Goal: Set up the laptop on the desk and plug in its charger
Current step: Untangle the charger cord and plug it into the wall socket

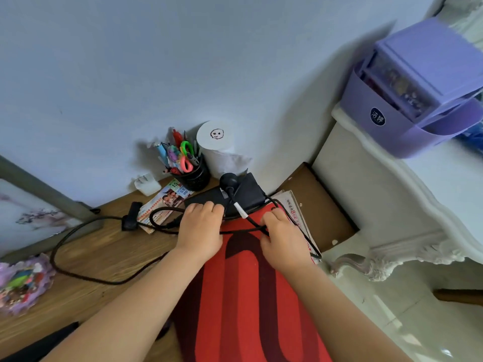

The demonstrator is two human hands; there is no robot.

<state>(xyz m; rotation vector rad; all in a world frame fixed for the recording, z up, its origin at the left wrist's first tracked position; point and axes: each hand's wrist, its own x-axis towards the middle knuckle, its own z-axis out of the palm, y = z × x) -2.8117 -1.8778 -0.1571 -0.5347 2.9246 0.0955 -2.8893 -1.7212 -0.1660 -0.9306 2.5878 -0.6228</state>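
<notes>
Head view: both hands are on the charger cable (pixel 109 279) at the far edge of the wooden desk (pixel 99 259), working over a red-and-black patterned surface (pixel 243 296) that I can't identify. No laptop clearly visible; can't tell if it's under that surface or out of frame.

Black power brick (pixel 248 192) sits against the wall just past the hands, round plug (pixel 229 180) resting on top of it. Probably still bundled, so my read is the cable is being untangled before anything gets plugged in. One long loop trails left across the desk past a small black block on the cord (pixel 130 218).

Left hand (pixel 201 228): palm down, fingers curled over the cord near the brick, looks closed on it. Right hand (pixel 283 236): palm down, fingers pinching a taut cable run that stretches between the two hands. Both forearms reach straight forward, wrists roughly level.

Clutter nearby: pen holder (pixel 194 176) with scissors, tissue roll (pixel 217 145), white wall adapter (pixel 147 184), flyers (pixel 167 202) under the cable. Loops could snag on the holder
</notes>
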